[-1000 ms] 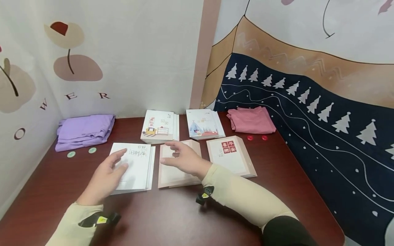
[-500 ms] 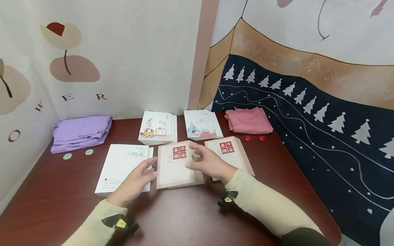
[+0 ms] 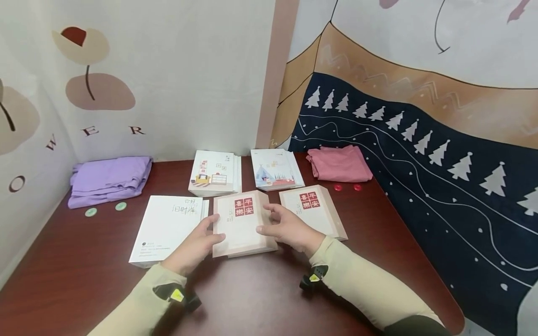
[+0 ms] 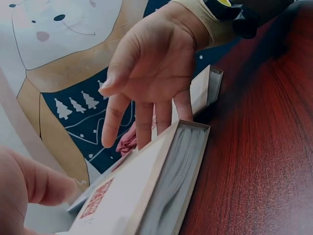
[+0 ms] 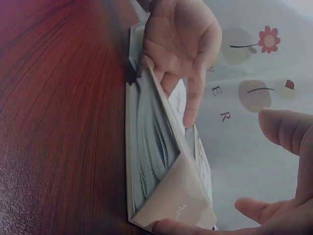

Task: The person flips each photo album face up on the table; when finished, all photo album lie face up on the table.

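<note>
A cream-bordered book point(image 3: 241, 233) with a red square of characters lies flat at the middle of the front row. My left hand point(image 3: 195, 245) is at its left edge, fingers along the side and thumb over the cover's margin. On the other side, my right hand point(image 3: 294, 228) touches the right edge with relaxed, nearly straight fingers. In the left wrist view its thumb stands away from the cover. The right wrist view shows the book point(image 5: 151, 142) from its lower side, with the cover slightly raised above the pages near my left hand.
A white book point(image 3: 164, 224) lies to the left, and a matching cream book point(image 3: 315, 219) to the right. Behind stand two illustrated book stacks point(image 3: 214, 175) point(image 3: 275, 170). Purple cloth point(image 3: 109, 179) with green buttons point(image 3: 120, 206) lies left; pink cloth point(image 3: 340, 164) with red buttons point(image 3: 357, 187) lies right.
My left hand has moved right from the white book to the middle book's left edge. My right hand has shifted from over the middle book to its right side.
</note>
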Demonstrator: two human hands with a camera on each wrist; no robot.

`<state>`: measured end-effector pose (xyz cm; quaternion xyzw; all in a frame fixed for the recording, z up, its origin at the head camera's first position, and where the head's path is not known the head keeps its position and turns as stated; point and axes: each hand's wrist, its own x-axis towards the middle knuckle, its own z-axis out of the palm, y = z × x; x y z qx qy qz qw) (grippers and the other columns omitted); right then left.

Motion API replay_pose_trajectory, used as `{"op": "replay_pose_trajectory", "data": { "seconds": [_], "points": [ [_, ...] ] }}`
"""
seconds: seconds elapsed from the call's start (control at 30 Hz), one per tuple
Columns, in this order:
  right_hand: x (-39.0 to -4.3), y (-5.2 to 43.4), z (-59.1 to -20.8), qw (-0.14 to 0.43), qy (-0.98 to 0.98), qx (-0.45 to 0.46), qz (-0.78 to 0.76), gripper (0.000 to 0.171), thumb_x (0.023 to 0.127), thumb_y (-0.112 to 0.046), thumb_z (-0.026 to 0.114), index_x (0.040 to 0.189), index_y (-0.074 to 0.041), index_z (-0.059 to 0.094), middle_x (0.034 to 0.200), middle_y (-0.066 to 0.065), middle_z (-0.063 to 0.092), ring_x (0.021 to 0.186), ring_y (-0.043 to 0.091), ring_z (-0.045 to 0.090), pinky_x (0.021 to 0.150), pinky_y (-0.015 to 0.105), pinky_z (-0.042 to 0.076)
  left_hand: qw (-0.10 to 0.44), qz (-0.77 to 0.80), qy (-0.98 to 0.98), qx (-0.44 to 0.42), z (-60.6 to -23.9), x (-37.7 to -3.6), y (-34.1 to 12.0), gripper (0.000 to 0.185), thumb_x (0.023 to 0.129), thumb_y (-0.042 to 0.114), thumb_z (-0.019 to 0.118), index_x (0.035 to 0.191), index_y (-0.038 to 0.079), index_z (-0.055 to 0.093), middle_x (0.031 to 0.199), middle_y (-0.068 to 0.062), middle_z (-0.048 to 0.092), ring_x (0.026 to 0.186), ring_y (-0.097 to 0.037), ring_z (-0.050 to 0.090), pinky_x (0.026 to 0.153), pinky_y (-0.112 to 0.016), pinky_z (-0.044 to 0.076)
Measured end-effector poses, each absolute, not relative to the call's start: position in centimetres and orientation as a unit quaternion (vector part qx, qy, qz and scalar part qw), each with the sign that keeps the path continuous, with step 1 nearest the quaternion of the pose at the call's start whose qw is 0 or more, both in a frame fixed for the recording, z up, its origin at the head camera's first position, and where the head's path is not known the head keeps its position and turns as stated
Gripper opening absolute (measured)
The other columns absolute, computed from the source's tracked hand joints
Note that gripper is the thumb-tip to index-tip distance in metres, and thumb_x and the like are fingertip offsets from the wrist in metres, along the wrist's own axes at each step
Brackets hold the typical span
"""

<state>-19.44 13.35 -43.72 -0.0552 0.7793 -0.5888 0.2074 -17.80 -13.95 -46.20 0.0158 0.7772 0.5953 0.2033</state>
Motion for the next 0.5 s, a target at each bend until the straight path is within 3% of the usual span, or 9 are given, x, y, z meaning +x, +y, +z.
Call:
{"op": "replay_pose_trajectory", "data": {
  "seconds": [0.27, 0.33, 0.5],
  "points": [
    [-19.59, 13.44, -43.58, 0.219, 0.774, -0.04, -0.592, 0.08, 0.094, -0.025, 0.08, 0.161, -0.009, 0.039, 0.163, 0.03, 0.037, 0.146, 0.045, 0.046, 0.102, 0.063, 0.054, 0.211, 0.573, 0.792, 0.024, -46.18, -18.31, -13.48, 0.083, 0.1, 0.011, 0.059, 0.165, -0.004, 0.009, 0.164, -0.034, 0.026, 0.149, -0.047, 0.039, 0.124, -0.06, 0.029],
    [-19.56, 13.5, -43.49, 0.221, 0.775, -0.037, -0.591, 0.08, 0.094, -0.026, 0.08, 0.161, -0.01, 0.039, 0.164, 0.029, 0.037, 0.145, 0.045, 0.047, 0.102, 0.061, 0.054, 0.211, 0.569, 0.794, 0.027, -46.05, -18.3, -13.5, 0.084, 0.1, 0.011, 0.059, 0.165, -0.005, 0.008, 0.165, -0.034, 0.026, 0.15, -0.046, 0.037, 0.125, -0.059, 0.027],
    [-19.51, 13.55, -43.43, 0.223, 0.773, -0.037, -0.592, 0.081, 0.094, -0.026, 0.08, 0.162, -0.01, 0.039, 0.165, 0.028, 0.036, 0.146, 0.045, 0.046, 0.103, 0.059, 0.055, 0.203, 0.579, 0.789, 0.016, -45.93, -18.26, -13.57, 0.084, 0.101, 0.01, 0.058, 0.165, -0.004, 0.006, 0.16, -0.035, 0.031, 0.146, -0.046, 0.041, 0.122, -0.059, 0.034]
  ]
}}
